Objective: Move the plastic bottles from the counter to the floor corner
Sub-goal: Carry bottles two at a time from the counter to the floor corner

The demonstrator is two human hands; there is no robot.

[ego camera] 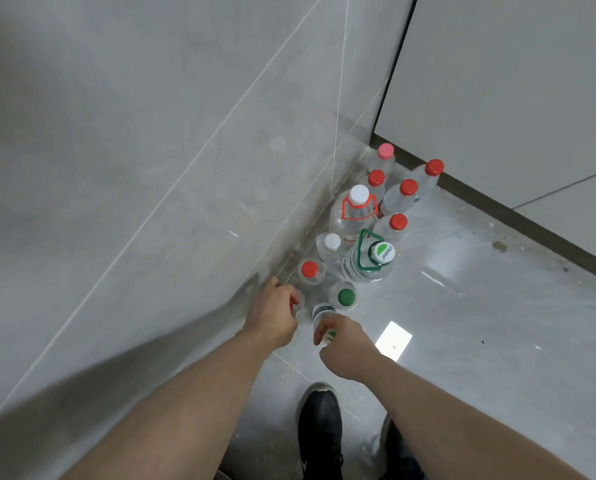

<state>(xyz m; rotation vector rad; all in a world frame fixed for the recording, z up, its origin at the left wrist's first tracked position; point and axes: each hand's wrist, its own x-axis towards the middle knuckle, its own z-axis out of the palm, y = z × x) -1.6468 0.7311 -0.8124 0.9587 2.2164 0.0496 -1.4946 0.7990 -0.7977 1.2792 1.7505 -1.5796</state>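
Note:
Several clear plastic bottles stand on the grey floor along the tiled wall, running into the corner. Their caps are red, white, pink and green. The big jug with a green handle (369,261) stands near the middle of the row. My left hand (274,311) is shut on the top of a small red-capped bottle (298,304) next to the wall. My right hand (341,341) grips the top of a clear bottle with a green-and-white cap (322,313), just in front of a green-capped bottle (345,296).
A grey tiled wall (133,168) rises on the left. White cabinet doors (514,98) with a dark plinth close the corner on the right. My two black shoes (320,427) stand at the bottom. Glossy floor tiles (480,323) stretch to the right.

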